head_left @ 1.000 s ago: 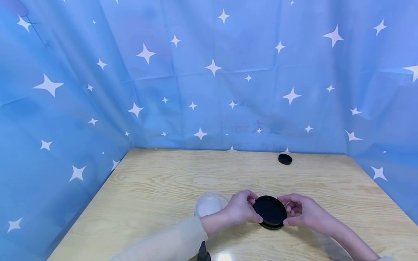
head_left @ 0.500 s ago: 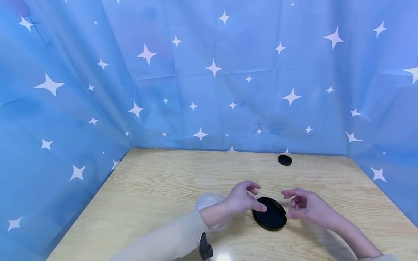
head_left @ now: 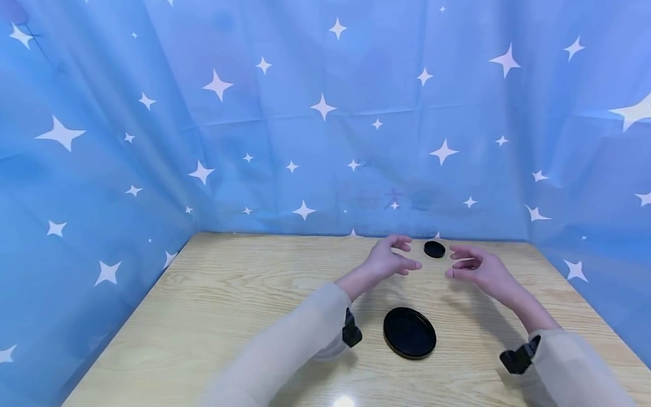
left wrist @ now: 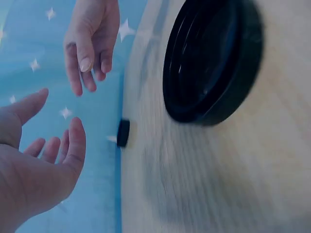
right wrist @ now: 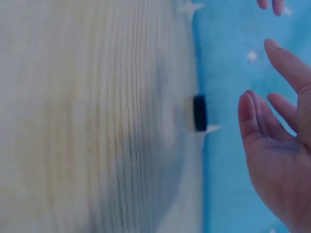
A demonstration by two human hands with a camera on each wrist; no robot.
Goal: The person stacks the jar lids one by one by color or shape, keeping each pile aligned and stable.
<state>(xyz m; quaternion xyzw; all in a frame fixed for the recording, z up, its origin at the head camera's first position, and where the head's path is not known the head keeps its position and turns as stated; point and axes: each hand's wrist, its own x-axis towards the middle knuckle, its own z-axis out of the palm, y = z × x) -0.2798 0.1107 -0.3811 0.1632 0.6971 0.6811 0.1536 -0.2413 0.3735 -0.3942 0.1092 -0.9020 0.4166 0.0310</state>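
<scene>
A large black round lid (head_left: 409, 333) with a raised rim lies on the table, its hollow side up. At the back of the table sits a small black round lid (head_left: 434, 249), between the two hands and apart from both. My left hand (head_left: 385, 260) is to its left, fingers loosely bent and holding nothing. My right hand (head_left: 480, 268) is to its right, also with nothing in its fingers. In the left wrist view the large black lid (left wrist: 209, 68) shows up close. A clear round container (head_left: 331, 347) is mostly hidden under the left forearm.
The wooden table (head_left: 244, 282) ends at a blue curtain (head_left: 285, 135) with white stars behind and at both sides. Both forearms, with black wrist straps, reach across the table on either side of the large lid.
Both hands held the large black lid by its edges, then let it go on the table. They have since moved away from me, to either side of the small lid.
</scene>
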